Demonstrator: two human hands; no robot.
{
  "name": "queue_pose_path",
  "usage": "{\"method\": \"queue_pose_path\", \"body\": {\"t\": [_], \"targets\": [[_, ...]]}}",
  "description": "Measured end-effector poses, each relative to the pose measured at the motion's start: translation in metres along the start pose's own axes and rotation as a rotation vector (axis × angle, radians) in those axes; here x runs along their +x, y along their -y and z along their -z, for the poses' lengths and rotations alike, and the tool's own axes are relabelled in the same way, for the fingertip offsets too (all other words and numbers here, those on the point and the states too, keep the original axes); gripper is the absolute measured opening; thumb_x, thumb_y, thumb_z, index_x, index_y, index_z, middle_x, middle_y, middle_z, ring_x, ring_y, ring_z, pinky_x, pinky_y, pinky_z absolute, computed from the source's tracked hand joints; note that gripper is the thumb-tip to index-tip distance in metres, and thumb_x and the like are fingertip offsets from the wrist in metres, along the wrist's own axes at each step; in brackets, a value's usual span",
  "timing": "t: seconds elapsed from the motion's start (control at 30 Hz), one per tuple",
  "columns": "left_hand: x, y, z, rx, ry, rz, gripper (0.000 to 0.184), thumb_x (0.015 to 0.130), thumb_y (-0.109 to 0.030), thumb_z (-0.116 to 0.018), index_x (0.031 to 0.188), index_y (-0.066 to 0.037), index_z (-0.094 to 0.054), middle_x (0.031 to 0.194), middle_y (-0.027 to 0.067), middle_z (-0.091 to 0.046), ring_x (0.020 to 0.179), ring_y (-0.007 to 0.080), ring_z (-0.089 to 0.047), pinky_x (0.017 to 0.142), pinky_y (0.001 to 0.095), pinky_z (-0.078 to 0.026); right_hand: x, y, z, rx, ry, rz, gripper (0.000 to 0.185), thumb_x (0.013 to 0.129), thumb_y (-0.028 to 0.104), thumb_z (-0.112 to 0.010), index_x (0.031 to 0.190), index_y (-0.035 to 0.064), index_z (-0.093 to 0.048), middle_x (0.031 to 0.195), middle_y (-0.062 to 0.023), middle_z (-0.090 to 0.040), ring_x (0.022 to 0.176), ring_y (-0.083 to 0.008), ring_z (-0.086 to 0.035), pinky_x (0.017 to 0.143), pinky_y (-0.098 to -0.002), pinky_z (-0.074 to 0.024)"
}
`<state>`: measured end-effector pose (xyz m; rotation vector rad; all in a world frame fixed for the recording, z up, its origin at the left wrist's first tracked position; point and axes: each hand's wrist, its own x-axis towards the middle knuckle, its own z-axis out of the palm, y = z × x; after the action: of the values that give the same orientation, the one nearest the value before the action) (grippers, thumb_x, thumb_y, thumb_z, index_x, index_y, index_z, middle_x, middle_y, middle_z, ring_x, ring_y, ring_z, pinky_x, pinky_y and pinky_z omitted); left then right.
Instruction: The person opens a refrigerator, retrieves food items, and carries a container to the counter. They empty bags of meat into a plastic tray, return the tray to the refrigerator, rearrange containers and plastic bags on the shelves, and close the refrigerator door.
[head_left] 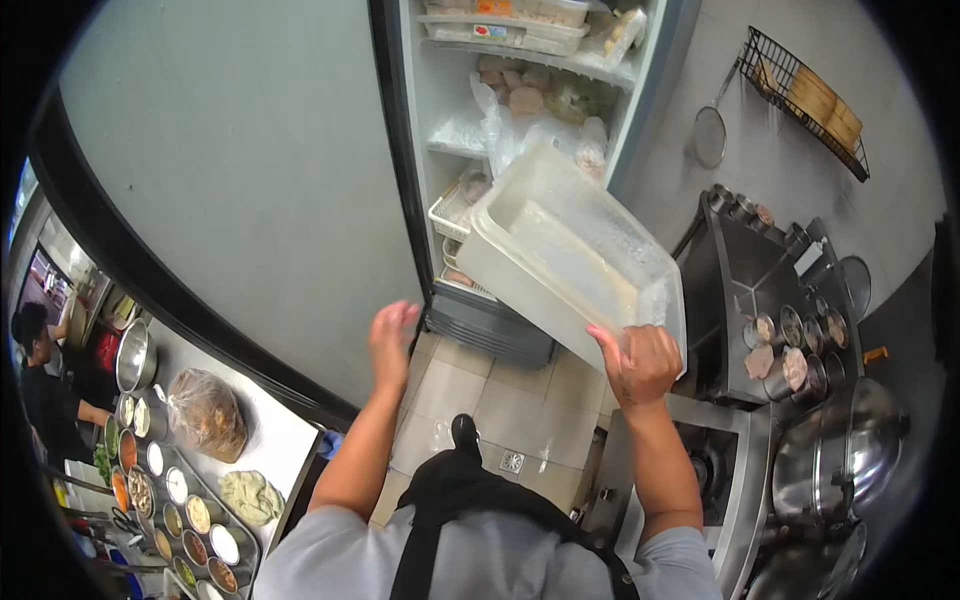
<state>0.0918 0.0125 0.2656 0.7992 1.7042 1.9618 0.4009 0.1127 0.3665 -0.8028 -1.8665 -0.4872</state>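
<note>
A large translucent white plastic tub (520, 275) hangs tilted in front of the open fridge (418, 110). Its inside shows whitish residue or frost along the bottom and far wall. My right hand (643, 362) grips the tub's near right rim, with the thumb along the edge. Left of the tub, apart from it, is my left hand (392, 340), raised with the fingers stretched out and holding nothing. It is nearest to the edge of the grey fridge door (250, 180), which stands swung out to the left.
Fridge shelves hold bagged food (530, 95) and lidded boxes (505, 35). At left, a counter carries a filled plastic bag (205, 415), a cloth (252, 497) and several ingredient cups; another person (50, 390) stands beyond. A stove (712, 470) and large metal pot (835, 455) stand right.
</note>
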Motion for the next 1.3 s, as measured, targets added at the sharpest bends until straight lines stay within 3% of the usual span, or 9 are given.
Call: {"method": "queue_pose_path", "body": {"t": [0.1,0.23,0.4,0.53,0.63,0.73,0.97,1.2,1.3], "targets": [[0.074,0.004,-0.073,-0.296,0.253,0.235,0.066,0.093,-0.057,-0.043,0.126,0.000,-0.048,0.118,0.0134,-0.060,0.100,0.0204,-0.058,0.077,0.0341,-0.047,-0.033,-0.005,0.022,-0.005,0.063,-0.094,0.041,0.064,0.032,-0.085,0.062,0.0045,-0.055,0.056,-0.0083,-0.050,0.051,-0.0268,-0.048,0.049,-0.0357,-0.0378],[0.162,-0.025,-0.172,-0.047,0.208,0.339,0.073,0.086,-0.058,-0.056,0.135,-0.006,-0.041,0.123,0.0121,-0.054,0.089,0.0198,-0.058,0.066,0.0325,-0.048,-0.069,-0.014,0.044,0.049,0.104,-0.159,0.043,0.065,0.033,-0.084,0.061,0.0036,-0.053,0.057,-0.0096,-0.051,0.052,-0.0293,-0.048,0.050,-0.0368,-0.0376],[0.288,0.012,-0.220,-0.490,-0.016,0.460,0.050,0.082,-0.037,-0.071,0.121,-0.010,-0.053,0.096,0.0088,-0.060,0.057,0.0191,-0.052,0.039,0.0261,-0.035,-0.104,-0.030,0.066,0.029,0.256,-0.374,0.042,0.059,0.034,-0.086,0.062,0.0045,-0.056,0.057,-0.0097,-0.055,0.053,-0.0286,-0.052,0.049,-0.0355,-0.0405],[0.354,-0.018,-0.198,-0.172,-0.303,0.195,0.023,0.088,-0.017,-0.062,0.103,0.000,-0.057,0.072,0.0108,-0.061,0.054,0.0177,-0.057,0.038,0.0320,-0.039,-0.134,-0.044,0.071,-0.139,0.378,-0.464,0.042,0.060,0.034,-0.084,0.059,0.0038,-0.056,0.057,-0.0122,-0.055,0.054,-0.0311,-0.053,0.050,-0.0379,-0.0417],[0.406,-0.007,-0.192,0.450,-0.415,-0.361,0.027,0.083,-0.008,-0.062,0.107,0.004,-0.056,0.077,0.0168,-0.062,0.072,0.0299,-0.064,0.061,0.0411,-0.050,-0.144,-0.049,0.066,-0.253,0.445,-0.562,0.042,0.060,0.035,-0.084,0.059,0.0025,-0.057,0.058,-0.0138,-0.056,0.055,-0.0331,-0.055,0.052,-0.0399,-0.0426],[0.411,0.001,-0.192,0.691,-0.408,-0.322,0.039,0.079,-0.007,-0.062,0.117,-0.002,-0.055,0.109,0.0202,-0.060,0.103,0.0311,-0.060,0.088,0.0456,-0.044,-0.150,-0.051,0.054,-0.331,0.435,-0.686,0.047,0.061,0.036,-0.084,0.057,0.0017,-0.052,0.056,-0.0134,-0.051,0.053,-0.0336,-0.052,0.050,-0.0407,-0.0402],[0.365,-0.008,-0.246,1.087,-0.004,-0.950,0.058,0.082,-0.030,-0.063,0.134,-0.010,-0.049,0.144,0.0134,-0.039,0.138,0.0325,-0.028,0.111,0.0608,-0.008,-0.150,-0.049,0.009,-0.252,0.409,-0.907,0.053,0.065,0.040,-0.082,0.057,-0.0006,-0.049,0.056,-0.0158,-0.050,0.051,-0.0326,-0.050,0.050,-0.0399,-0.0385],[0.473,0.031,-0.293,1.437,0.541,-0.270,0.064,0.095,-0.057,-0.025,0.147,-0.020,-0.030,0.156,0.0044,-0.021,0.143,0.0297,-0.020,0.106,0.0719,-0.008,-0.146,-0.052,-0.035,-0.172,0.478,-0.967,0.051,0.068,0.038,-0.081,0.057,-0.0010,-0.050,0.055,-0.0150,-0.048,0.050,-0.0305,-0.049,0.049,-0.0383,-0.0375],[0.533,0.047,-0.317,1.467,0.626,-0.150,0.059,0.089,-0.043,-0.039,0.142,-0.016,-0.037,0.152,0.0056,-0.030,0.136,0.0370,-0.032,0.100,0.0736,-0.023,-0.152,-0.050,-0.041,-0.176,0.512,-1.073,0.049,0.066,0.036,-0.082,0.056,-0.0003,-0.050,0.054,-0.0143,-0.049,0.049,-0.0292,-0.049,0.048,-0.0383,-0.0376]]}}
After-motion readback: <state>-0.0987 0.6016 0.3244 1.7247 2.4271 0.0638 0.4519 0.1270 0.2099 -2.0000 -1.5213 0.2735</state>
